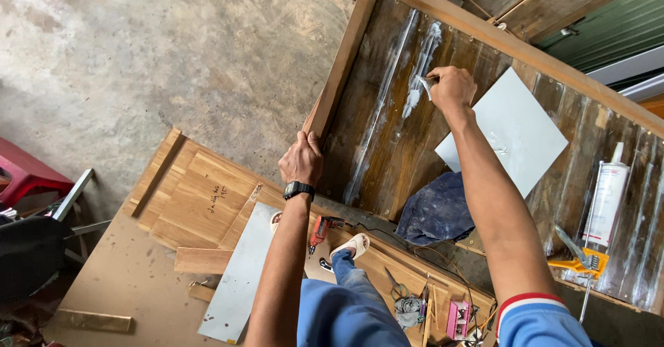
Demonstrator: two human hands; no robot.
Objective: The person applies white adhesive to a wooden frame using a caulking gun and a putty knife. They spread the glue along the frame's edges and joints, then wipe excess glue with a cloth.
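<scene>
The left hand (301, 160) is clamping the frame edge of the large, heavy, stiff dark wooden panel (387, 132), while the right hand (451, 87) is pinching a small scraper (427, 84) over slippery white adhesive streaks (418, 70).

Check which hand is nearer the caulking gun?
Right. The right hand is spreading white paste on the panel, left of the caulking gun; the left hand grips the frame edge, farther left.
</scene>
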